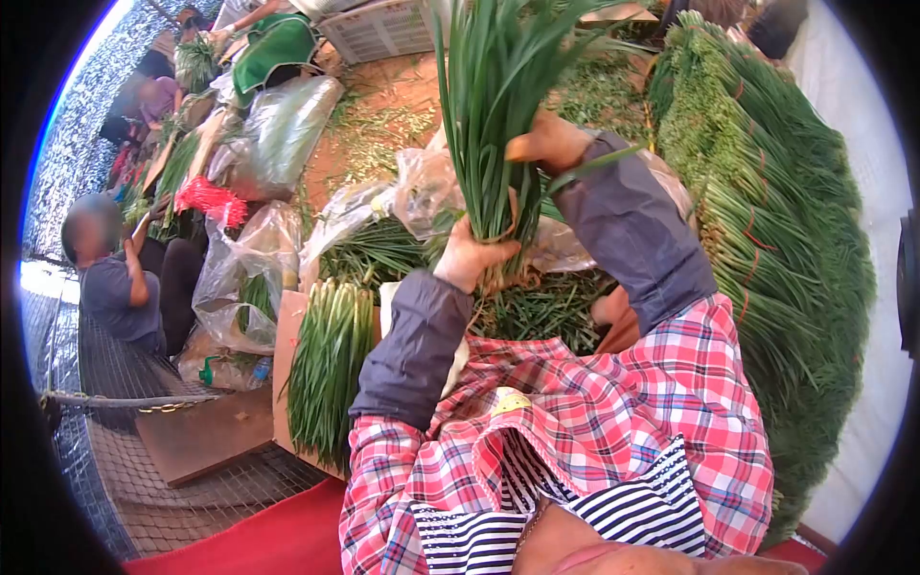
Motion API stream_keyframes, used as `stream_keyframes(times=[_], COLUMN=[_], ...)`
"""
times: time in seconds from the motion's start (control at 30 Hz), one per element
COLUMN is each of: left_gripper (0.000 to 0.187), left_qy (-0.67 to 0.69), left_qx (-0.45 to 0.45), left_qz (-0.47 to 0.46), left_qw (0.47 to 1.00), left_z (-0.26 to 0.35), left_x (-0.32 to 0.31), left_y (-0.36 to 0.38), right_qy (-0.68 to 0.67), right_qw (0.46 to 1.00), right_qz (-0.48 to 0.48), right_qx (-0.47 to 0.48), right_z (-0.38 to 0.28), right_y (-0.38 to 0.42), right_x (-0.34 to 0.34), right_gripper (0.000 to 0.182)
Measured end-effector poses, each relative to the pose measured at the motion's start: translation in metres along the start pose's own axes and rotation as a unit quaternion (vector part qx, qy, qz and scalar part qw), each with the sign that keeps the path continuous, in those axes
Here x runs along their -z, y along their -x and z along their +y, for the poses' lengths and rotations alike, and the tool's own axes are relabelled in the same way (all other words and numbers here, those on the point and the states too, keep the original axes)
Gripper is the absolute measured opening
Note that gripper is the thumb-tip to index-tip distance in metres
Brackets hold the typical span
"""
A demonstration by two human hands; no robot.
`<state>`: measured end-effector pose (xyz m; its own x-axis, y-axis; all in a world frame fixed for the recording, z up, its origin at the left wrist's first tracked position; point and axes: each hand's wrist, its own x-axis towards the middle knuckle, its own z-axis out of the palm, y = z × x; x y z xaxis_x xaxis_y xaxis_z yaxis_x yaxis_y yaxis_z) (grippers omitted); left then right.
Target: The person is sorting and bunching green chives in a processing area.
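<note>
A tall bunch of garlic chives (479, 115) stands upright in front of me, its leaf tips past the top edge of the view. My left hand (470, 257) is closed around its lower end. Higher up, my right hand (551, 142) grips the bunch from the right side, the thumb across the leaves and the other fingers hidden behind them. One loose leaf (602, 168) lies across my right wrist. Below my hands, loose chives (546, 311) lie in a heap, with clear plastic sheeting (426, 187) around them.
Tied bundles of chives (767, 211) form a long stack on the right. More chives (331, 374) lie on cardboard at my left. A pink-red bundle of ties (211, 201) rests on plastic bags. A person (120, 287) sits at the left, others farther back. Behind stands a carton (379, 31).
</note>
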<state>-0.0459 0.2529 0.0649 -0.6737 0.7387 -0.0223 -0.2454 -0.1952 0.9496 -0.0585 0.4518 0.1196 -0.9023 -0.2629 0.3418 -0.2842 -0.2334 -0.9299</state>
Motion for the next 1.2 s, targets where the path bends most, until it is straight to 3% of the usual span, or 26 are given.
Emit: stream_keyframes(times=[0.1,0.17,0.23,0.3,0.37,0.4,0.47,0.5,0.53,0.57,0.6,0.63,0.67,0.7,0.73,0.8,0.83,0.87,0.9,0.97,1.03,1.1,1.2], left_gripper=[0.047,0.046,0.048,0.055,0.066,0.078,0.082,0.084,0.084,0.078,0.072,0.066,0.072,0.079,0.086,0.090,0.093,0.094,0.077,0.067,0.049,0.056,0.078], left_qy=[-0.147,-0.145,0.030,-0.020,-0.294,-0.111,-0.162,-0.185,-0.127,-0.092,-0.055,-0.014,0.026,0.068,0.110,0.169,0.236,0.177,0.116,0.074,0.154,0.209,0.374], left_qx=[-0.010,-0.079,0.034,0.109,0.140,0.087,-0.120,-0.223,-0.268,-0.190,-0.112,-0.038,-0.007,0.025,0.055,0.031,-0.030,-0.087,-0.135,-0.089,0.059,0.252,0.310], left_qz=[-0.013,-0.009,-0.009,-0.010,-0.023,-0.002,0.018,0.029,0.042,0.017,-0.008,-0.035,-0.052,-0.066,-0.078,-0.129,-0.132,-0.168,-0.163,-0.090,-0.062,-0.164,-0.265], left_qw=[0.989,0.986,0.999,0.994,0.945,0.990,0.979,0.957,0.954,0.977,0.992,0.999,0.998,0.995,0.989,0.977,0.962,0.966,0.970,0.989,0.984,0.930,0.833], left_z=[-0.021,-0.039,-0.042,-0.039,-0.018,-0.015,-0.010,-0.013,-0.028,-0.036,-0.039,-0.034,-0.031,-0.023,-0.019,-0.026,-0.035,-0.035,-0.038,-0.050,-0.063,-0.078,-0.106], left_x=[0.008,0.014,0.014,0.019,0.026,0.029,0.013,0.002,-0.008,-0.013,-0.018,-0.020,-0.026,-0.035,-0.037,-0.038,-0.047,-0.050,-0.053,-0.057,-0.048,-0.026,-0.028], left_y=[-0.041,-0.062,-0.073,-0.075,-0.067,-0.057,-0.064,-0.070,-0.078,-0.085,-0.092,-0.089,-0.089,-0.085,-0.083,-0.081,-0.080,-0.078,-0.068,-0.042,-0.014,0.002,0.017], right_qy=[0.085,0.138,0.124,0.046,0.052,0.060,0.080,-0.036,-0.151,-0.356,-0.543,-0.558,-0.574,-0.412,-0.237,-0.007,0.111,0.176,0.236,0.113,0.201,0.211,0.131], right_qw=[0.991,0.979,0.974,0.975,0.968,0.968,0.965,0.964,0.949,0.896,0.794,0.786,0.776,0.882,0.941,0.956,0.944,0.916,0.883,0.868,0.842,0.828,0.850], right_qz=[0.099,0.148,0.187,0.218,0.244,0.240,0.250,0.262,0.270,0.252,0.251,0.243,0.235,0.223,0.240,0.293,0.312,0.359,0.401,0.483,0.496,0.508,0.497], right_qx=[0.016,0.003,-0.004,-0.007,0.020,0.039,0.020,-0.023,-0.066,-0.085,-0.111,-0.112,-0.115,-0.040,0.035,0.015,0.009,-0.024,-0.063,-0.009,0.066,0.110,0.114], right_z=[-0.013,-0.007,0.003,0.014,0.034,0.040,0.055,0.067,0.081,0.090,0.098,0.078,0.056,0.052,0.048,0.073,0.069,0.054,0.031,0.026,0.044,0.048,0.040], right_y=[-0.005,-0.004,0.002,0.014,0.028,0.033,0.049,0.055,0.058,0.061,0.062,0.053,0.049,0.053,0.057,0.080,0.085,0.088,0.084,0.096,0.120,0.126,0.122], right_x=[-0.028,-0.022,-0.013,0.000,0.016,0.015,0.023,0.030,0.034,0.042,0.049,0.032,0.022,0.008,-0.006,0.009,0.013,0.015,0.010,0.009,0.020,0.011,-0.040], right_gripper=[0.060,0.055,0.053,0.053,0.060,0.064,0.071,0.070,0.069,0.068,0.067,0.066,0.064,0.060,0.056,0.053,0.051,0.048,0.046,0.039,0.045,0.047,0.043])
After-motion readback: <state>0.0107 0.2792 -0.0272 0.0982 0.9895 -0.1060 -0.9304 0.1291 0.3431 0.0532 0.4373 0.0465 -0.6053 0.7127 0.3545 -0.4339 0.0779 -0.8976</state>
